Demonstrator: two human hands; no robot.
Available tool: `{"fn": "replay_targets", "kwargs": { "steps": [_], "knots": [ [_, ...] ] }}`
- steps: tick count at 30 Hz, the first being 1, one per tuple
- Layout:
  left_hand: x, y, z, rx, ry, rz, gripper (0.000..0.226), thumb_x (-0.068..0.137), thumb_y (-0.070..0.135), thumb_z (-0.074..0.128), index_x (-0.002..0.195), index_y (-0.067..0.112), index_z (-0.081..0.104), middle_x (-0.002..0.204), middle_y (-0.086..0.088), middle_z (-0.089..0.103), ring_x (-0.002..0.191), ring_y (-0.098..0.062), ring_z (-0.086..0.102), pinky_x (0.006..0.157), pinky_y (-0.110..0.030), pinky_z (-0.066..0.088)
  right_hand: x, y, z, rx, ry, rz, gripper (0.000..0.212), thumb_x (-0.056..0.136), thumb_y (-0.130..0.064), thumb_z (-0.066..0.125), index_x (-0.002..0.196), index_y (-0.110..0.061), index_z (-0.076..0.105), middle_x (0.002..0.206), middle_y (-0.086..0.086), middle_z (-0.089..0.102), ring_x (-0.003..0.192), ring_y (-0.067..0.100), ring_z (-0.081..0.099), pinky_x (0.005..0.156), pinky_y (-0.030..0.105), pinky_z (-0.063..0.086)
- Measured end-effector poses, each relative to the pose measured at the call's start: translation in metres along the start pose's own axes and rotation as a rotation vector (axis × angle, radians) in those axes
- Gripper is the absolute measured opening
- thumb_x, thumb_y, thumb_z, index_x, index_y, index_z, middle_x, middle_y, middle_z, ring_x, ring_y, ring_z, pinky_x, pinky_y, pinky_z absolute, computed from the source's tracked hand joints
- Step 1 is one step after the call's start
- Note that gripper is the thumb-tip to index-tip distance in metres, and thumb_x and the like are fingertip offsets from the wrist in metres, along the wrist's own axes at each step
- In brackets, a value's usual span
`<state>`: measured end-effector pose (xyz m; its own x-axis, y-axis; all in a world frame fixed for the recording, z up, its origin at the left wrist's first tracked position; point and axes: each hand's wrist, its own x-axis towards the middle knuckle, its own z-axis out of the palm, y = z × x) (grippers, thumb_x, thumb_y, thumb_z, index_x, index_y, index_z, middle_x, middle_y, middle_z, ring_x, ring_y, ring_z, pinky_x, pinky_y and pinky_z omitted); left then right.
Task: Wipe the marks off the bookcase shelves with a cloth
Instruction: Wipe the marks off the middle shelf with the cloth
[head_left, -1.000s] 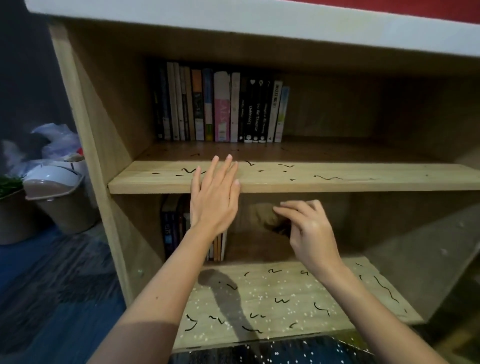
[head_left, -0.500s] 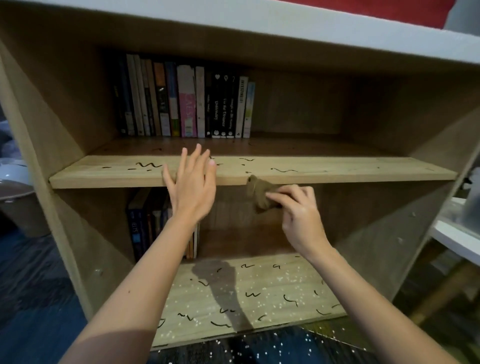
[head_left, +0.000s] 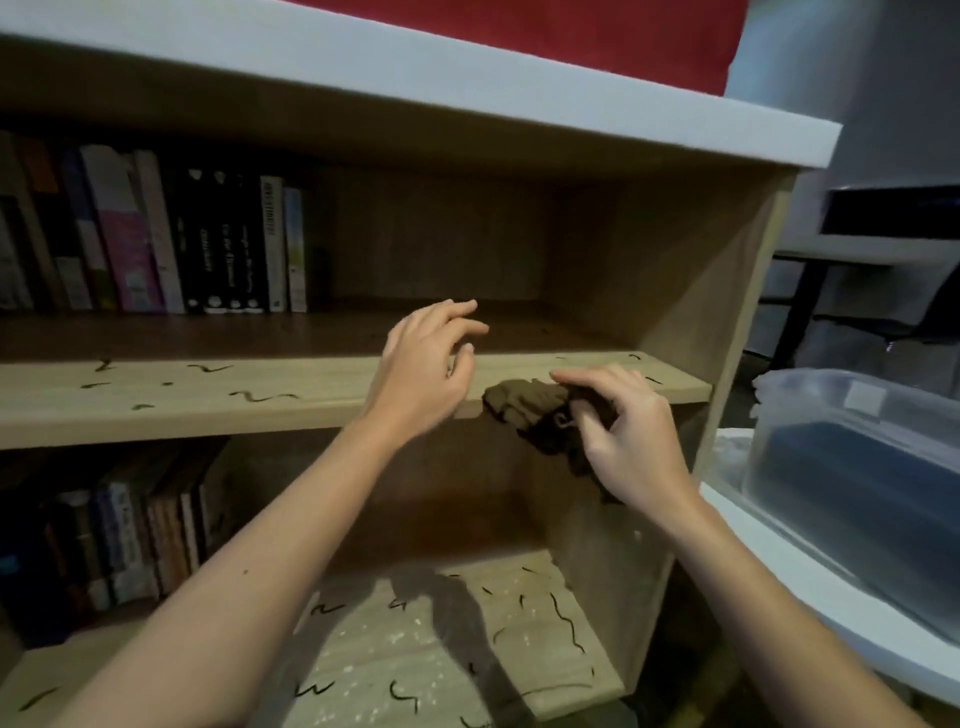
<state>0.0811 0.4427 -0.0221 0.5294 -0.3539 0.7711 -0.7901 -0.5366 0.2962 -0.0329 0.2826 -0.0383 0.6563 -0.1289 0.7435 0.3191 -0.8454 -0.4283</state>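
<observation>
Brown cloth (head_left: 524, 410) pinched by right hand (head_left: 631, 441) meets upper shelf (head_left: 332, 387) edge; left hand (head_left: 423, 374) relaxed, empty. Bunched, it may skip marks (head_left: 265, 397).

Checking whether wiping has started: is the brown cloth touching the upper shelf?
Touching. Head view: the brown cloth, in the right hand, drapes over the upper shelf edge.

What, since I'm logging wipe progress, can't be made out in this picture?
Head view only.
Upper shelf: left end cut off by the frame edge; patches covered by the cloth, right hand and left hand.
Book spines: titles blurred, too small.
Plastic bin: contents blurred behind its cloudy wall.
</observation>
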Motion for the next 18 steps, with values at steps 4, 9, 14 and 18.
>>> {"fn": "replay_targets", "kwargs": {
  "steps": [4, 9, 14, 18],
  "knots": [
    [0.031, 0.006, 0.026, 0.08, -0.015, -0.031, 0.029, 0.098, 0.024, 0.04, 0.12, 0.021, 0.059, 0.139, 0.006, 0.046, 0.134, -0.008, 0.029, 0.111, -0.027, 0.006, 0.03, 0.033, -0.025, 0.074, 0.024, 0.014, 0.03, 0.087, -0.003, 0.056, 0.111, -0.019, 0.064, 0.1, -0.011, 0.057, 0.102, 0.005, 0.048, 0.09, 0.011, 0.037],
    [0.032, 0.005, 0.04, 0.195, 0.002, -0.023, 0.046, 0.092, 0.04, 0.029, 0.121, 0.023, 0.059, 0.139, 0.008, 0.046, 0.137, -0.008, 0.027, 0.111, -0.028, -0.007, 0.068, 0.059, -0.045, 0.132, 0.144, -0.032, 0.031, 0.084, -0.001, 0.058, 0.105, -0.021, 0.065, 0.101, -0.007, 0.061, 0.102, 0.015, 0.055, 0.093, 0.035, 0.047],
    [0.032, 0.004, 0.043, 0.304, -0.168, 0.012, 0.038, 0.096, 0.035, 0.036, 0.125, 0.022, 0.056, 0.145, 0.007, 0.04, 0.139, -0.008, 0.023, 0.111, -0.026, 0.001, 0.093, 0.07, -0.068, -0.06, 0.247, 0.027, 0.027, 0.086, -0.005, 0.054, 0.108, -0.017, 0.065, 0.107, -0.002, 0.057, 0.107, 0.017, 0.046, 0.092, 0.027, 0.037],
    [0.036, 0.013, 0.045, 0.232, -0.254, -0.045, 0.032, 0.098, 0.03, 0.038, 0.123, 0.023, 0.057, 0.142, 0.007, 0.042, 0.134, -0.009, 0.029, 0.111, -0.034, 0.018, 0.083, 0.099, -0.05, -0.345, -0.213, 0.256, 0.016, 0.086, -0.026, 0.059, 0.099, -0.035, 0.063, 0.116, 0.005, 0.043, 0.121, 0.029, 0.031, 0.105, 0.045, 0.022]
  ]
}}
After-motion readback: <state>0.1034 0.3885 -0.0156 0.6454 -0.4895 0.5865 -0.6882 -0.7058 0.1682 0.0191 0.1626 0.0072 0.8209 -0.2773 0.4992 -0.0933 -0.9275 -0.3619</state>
